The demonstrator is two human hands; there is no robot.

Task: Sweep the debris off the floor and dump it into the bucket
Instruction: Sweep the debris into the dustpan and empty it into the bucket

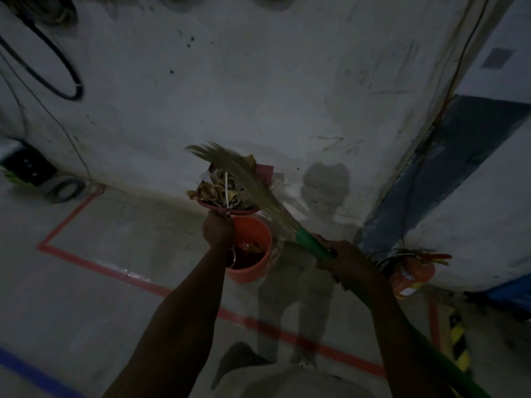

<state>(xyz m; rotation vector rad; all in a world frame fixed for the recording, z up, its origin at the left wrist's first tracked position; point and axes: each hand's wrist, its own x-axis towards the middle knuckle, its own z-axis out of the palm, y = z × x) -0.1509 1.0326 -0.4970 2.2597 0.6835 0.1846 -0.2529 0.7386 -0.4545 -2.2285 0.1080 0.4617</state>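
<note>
With green broom handle (312, 244) gripped in right hand (347, 261), heaped dustpan (244, 210) gripped in left hand (218, 228), risks spilling leaves (217, 191) past orange bucket (253, 272) (if tipped off-centre).

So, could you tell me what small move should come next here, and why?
Probably tip the dustpan down so the debris slides into the orange bucket. The left hand holds the loaded pan above the bucket, and the broom in the right hand lies across the leaves, ready to push them off.
</note>
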